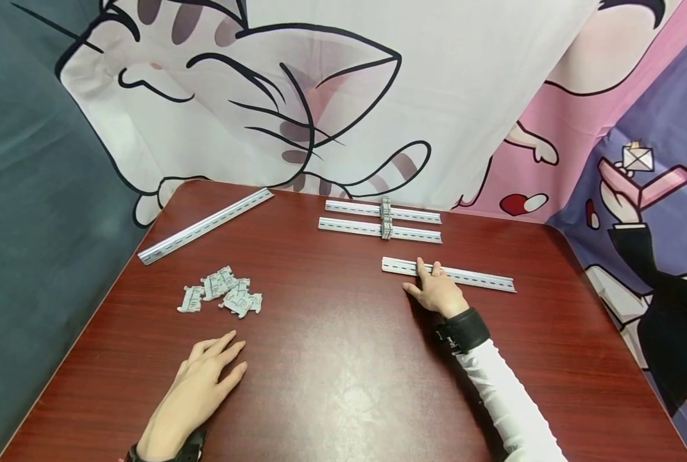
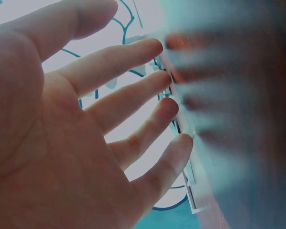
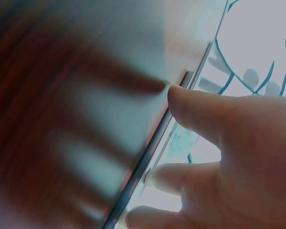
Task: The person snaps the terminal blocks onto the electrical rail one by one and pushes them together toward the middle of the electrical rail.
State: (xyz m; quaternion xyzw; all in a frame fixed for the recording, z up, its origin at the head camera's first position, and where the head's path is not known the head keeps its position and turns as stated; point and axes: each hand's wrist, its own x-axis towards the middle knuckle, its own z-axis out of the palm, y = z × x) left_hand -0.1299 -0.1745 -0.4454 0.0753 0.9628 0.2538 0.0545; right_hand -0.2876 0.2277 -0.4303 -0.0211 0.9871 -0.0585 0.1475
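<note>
My right hand (image 1: 440,294) rests its fingertips on a slotted metal DIN rail (image 1: 482,280) at the right of the table. Its thumb lies apart from the rail, on the near side. In the right wrist view the rail's dark edge (image 3: 145,162) runs beneath the fingers. Low on the left, my left hand (image 1: 195,388) holds nothing, its fingers loosely spread over the tabletop. The left wrist view shows the palm with fingers extended. Just beyond that hand lies a loose pile of flat, pale grey terminal blocks (image 1: 238,298), with one block (image 1: 191,299) at its left side.
Two shorter-looking parallel rails (image 1: 349,226) lie at the back, with a narrow stack of grey blocks (image 1: 386,218) across them. Another slotted rail (image 1: 204,226) slants along the back left. Printed cloth (image 1: 464,77) hangs behind the brown table (image 1: 320,359).
</note>
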